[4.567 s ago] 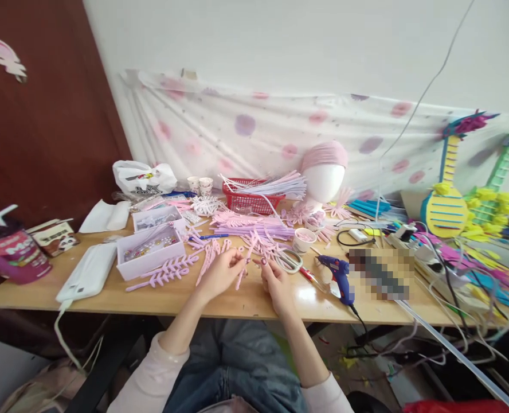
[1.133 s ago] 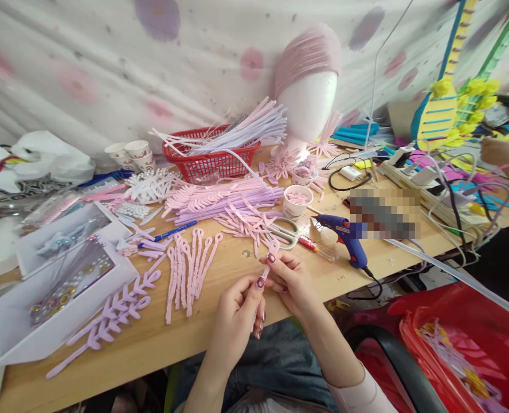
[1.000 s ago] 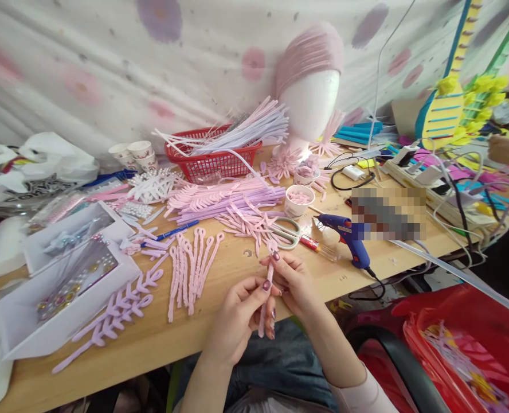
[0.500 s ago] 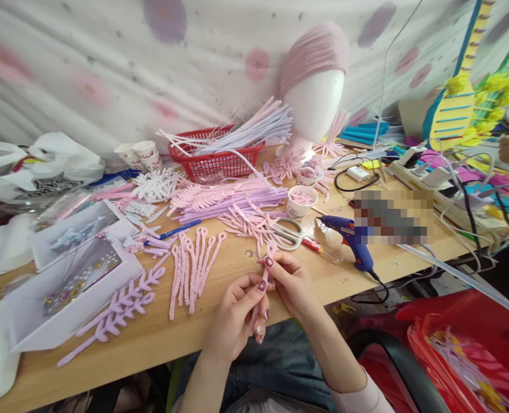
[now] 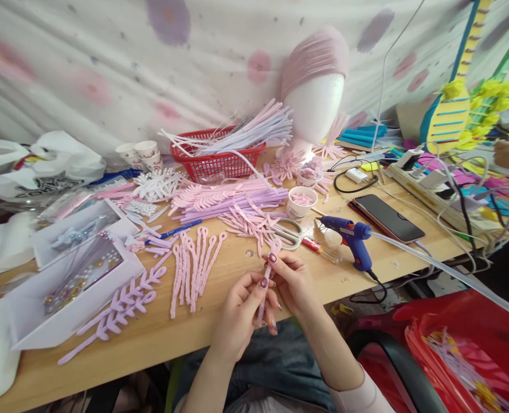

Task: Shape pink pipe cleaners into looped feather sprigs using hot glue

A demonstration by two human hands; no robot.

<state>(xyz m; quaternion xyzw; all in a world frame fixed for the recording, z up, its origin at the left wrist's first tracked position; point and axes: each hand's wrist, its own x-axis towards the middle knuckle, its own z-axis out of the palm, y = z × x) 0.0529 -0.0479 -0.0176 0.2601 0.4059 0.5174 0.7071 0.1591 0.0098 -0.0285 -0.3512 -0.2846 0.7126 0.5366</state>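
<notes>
From the head, 1 camera looks forward and down, near the left hand (image 5: 238, 314) and right hand (image 5: 294, 280), across the table (image 5: 237, 258) to the cloth (image 5: 220, 63).

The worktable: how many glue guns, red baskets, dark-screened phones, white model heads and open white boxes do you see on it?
Glue gun: 1
Red basket: 1
Dark-screened phone: 1
White model head: 1
Open white boxes: 2
Total: 6
</notes>
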